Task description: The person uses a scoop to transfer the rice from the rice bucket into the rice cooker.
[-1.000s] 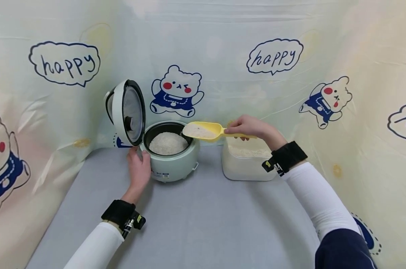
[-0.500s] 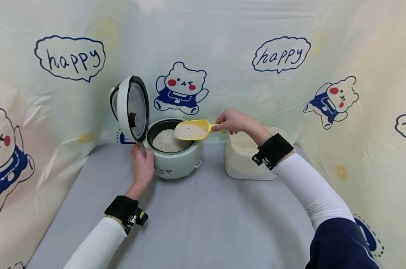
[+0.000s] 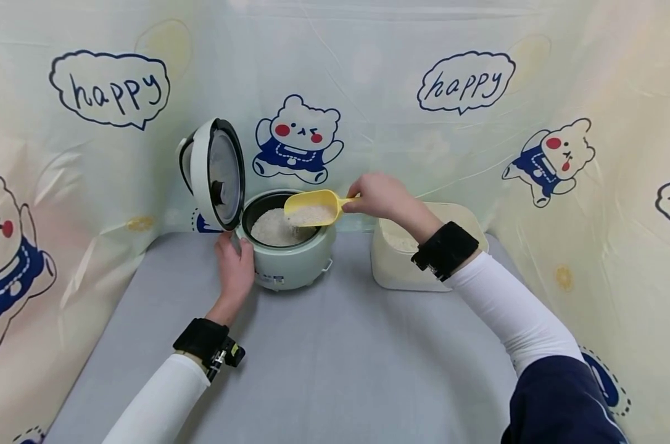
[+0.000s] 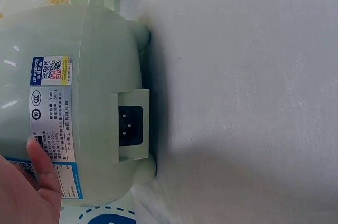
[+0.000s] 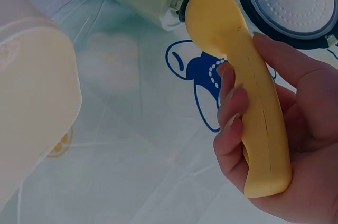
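In the head view, a pale green rice cooker stands with its lid raised and white rice in its dark pot. My right hand grips the handle of a yellow scoop, fingers wrapped round it in the right wrist view. The scoop is over the pot's right part, tilted, with rice towards its near, lower side. My left hand rests against the cooker's left side by the hinge. In the left wrist view its thumb touches the label; the other fingers are mostly hidden.
A cream rice container without a lid on it stands right of the cooker, partly behind my right wrist. The grey tabletop runs towards me. A printed curtain hangs close behind and at both sides.
The right hand has carried the scoop left, farther over the pot, and tipped it so its rice has shifted to the near side. My left hand stays against the cooker.
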Action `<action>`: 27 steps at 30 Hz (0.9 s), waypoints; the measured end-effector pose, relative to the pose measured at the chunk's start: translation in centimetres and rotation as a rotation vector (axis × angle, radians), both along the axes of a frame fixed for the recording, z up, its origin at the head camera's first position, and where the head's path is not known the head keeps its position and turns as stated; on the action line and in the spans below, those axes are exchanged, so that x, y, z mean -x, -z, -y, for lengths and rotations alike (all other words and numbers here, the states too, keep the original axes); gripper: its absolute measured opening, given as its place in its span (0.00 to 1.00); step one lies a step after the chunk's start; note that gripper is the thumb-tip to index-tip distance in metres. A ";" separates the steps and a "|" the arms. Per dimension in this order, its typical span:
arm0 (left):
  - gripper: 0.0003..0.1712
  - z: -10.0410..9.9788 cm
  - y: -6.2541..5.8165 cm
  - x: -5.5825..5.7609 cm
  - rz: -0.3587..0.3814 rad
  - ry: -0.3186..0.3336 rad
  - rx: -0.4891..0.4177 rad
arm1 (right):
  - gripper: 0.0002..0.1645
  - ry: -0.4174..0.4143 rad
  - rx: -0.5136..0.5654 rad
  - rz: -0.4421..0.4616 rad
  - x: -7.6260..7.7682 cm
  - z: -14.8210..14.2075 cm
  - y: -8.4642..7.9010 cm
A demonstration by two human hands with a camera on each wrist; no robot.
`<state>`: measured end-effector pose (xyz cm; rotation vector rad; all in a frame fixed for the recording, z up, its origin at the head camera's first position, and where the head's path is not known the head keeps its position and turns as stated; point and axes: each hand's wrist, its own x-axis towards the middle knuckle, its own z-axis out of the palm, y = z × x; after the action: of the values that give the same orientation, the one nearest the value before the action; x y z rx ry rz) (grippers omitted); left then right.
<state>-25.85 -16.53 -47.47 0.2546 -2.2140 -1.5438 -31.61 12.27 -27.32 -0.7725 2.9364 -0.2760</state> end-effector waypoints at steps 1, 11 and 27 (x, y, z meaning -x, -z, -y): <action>0.35 0.0 0.0 0.0 -0.001 0.000 0.002 | 0.18 -0.001 -0.004 -0.021 -0.1 0.0 0.1; 0.36 0.2 0.0 0.0 -0.003 0.001 0.014 | 0.16 -0.055 -0.106 -0.261 -1.5 0.5 0.4; 0.35 0.3 0.3 0.1 -0.008 -0.005 0.008 | 0.15 -0.090 -0.091 -0.443 -2.2 0.1 1.8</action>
<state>-25.96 -16.82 -47.75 0.2513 -2.2110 -1.5305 -29.37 12.14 -29.13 -1.0708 3.2735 0.0450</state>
